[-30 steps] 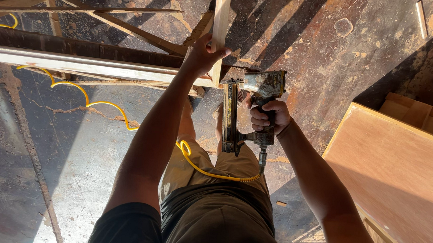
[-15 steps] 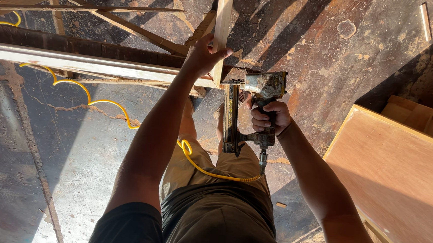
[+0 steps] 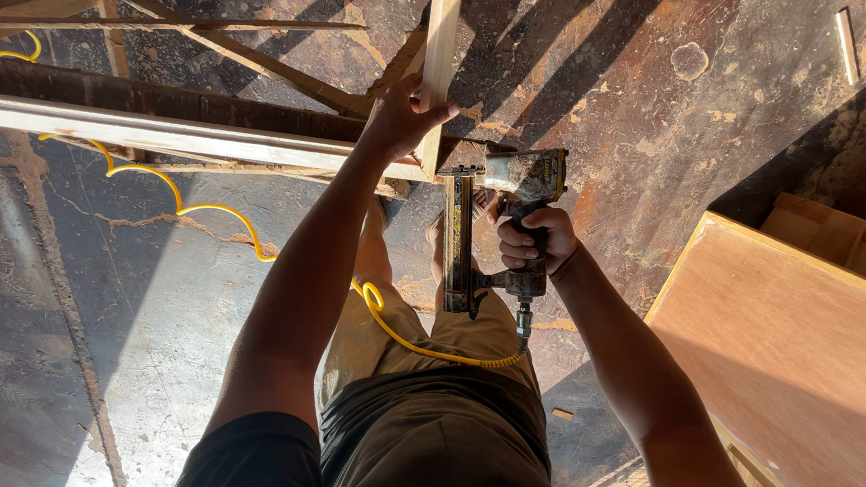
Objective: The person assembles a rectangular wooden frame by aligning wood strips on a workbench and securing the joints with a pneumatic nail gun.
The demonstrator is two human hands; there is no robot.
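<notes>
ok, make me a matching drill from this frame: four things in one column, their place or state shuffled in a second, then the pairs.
Things
1. left hand
2. right hand
3. yellow hose
4. plywood box

Place or state
A. runs in coils across the floor to the base of the tool's grip
B. stands at the right edge of the view
C. wrapped around the grip of the nail gun
D. grips the upright wooden strip where it meets the long rail

Pairs: 1-D, 2-C, 3-A, 4-B
</notes>
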